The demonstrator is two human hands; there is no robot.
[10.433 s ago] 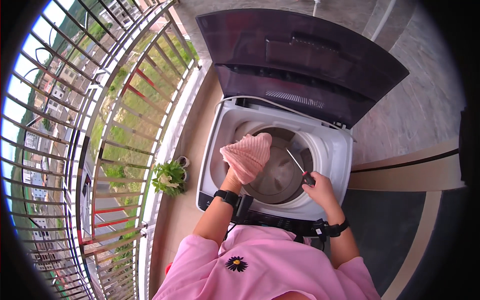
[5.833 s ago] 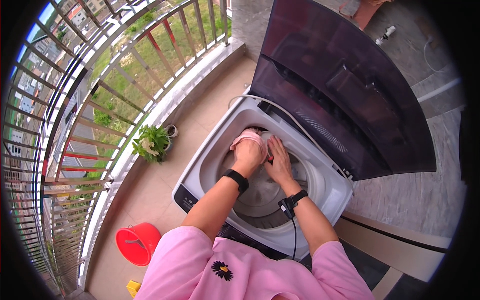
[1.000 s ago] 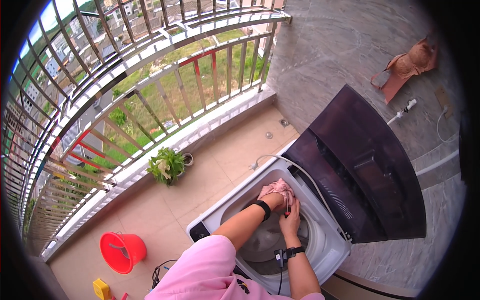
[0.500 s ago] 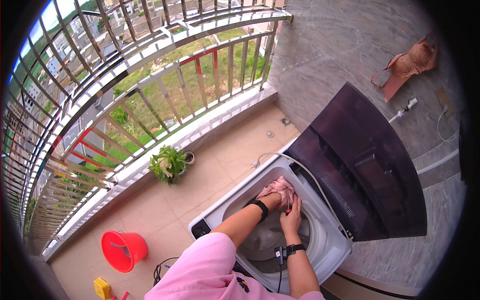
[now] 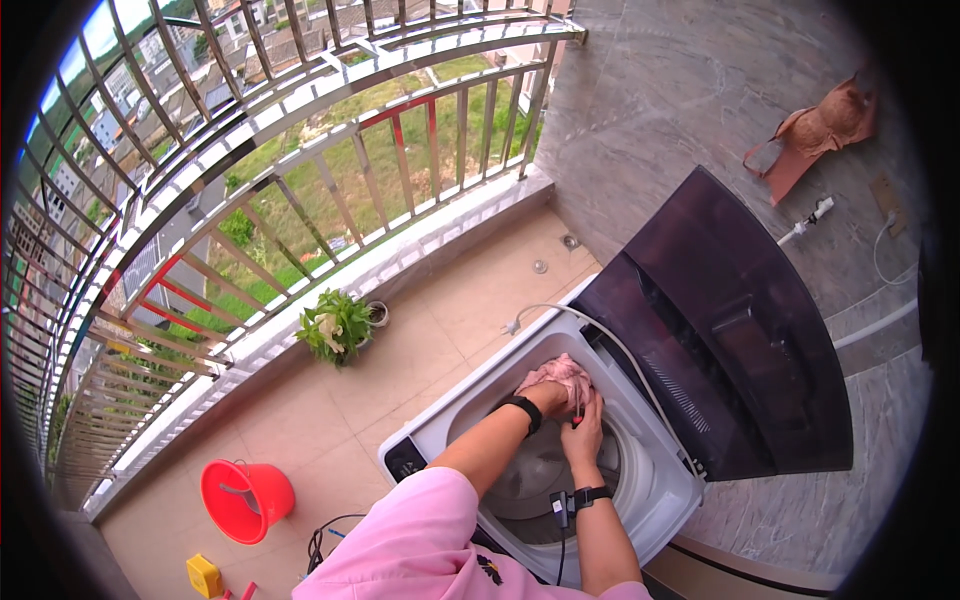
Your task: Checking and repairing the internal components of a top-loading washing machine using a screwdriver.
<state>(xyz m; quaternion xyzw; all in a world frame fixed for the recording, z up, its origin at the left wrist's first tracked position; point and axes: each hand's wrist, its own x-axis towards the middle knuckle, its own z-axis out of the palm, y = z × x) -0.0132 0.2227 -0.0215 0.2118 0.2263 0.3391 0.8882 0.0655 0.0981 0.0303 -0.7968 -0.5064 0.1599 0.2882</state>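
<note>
Inside the open top-loading washing machine (image 5: 650, 495), my left hand (image 5: 545, 395) is closed on a crumpled pink ribbed cloth (image 5: 565, 370) at the far end of the opening. My right hand (image 5: 582, 440), just beside it, grips a screwdriver (image 5: 578, 421) with a red and black handle; its thin shaft reaches to the cloth. Below my hands the tub's drum (image 5: 530, 475) shows. The dark lid (image 5: 720, 290) is raised, and a pale cord runs along its hinge.
A metal railing (image 5: 270, 180) borders the balcony on the left. A potted plant (image 5: 332, 325), red bucket (image 5: 240, 500) and yellow object (image 5: 204, 576) stand on the tiled floor (image 5: 400, 390). A bra (image 5: 820, 130) and pipe fitting (image 5: 800, 225) are by the marble wall at right.
Since the earliest frame the view has swung, and both hands with cloth and screwdriver have moved deeper, together, to the tub's far edge. Over the last second they have barely moved.
</note>
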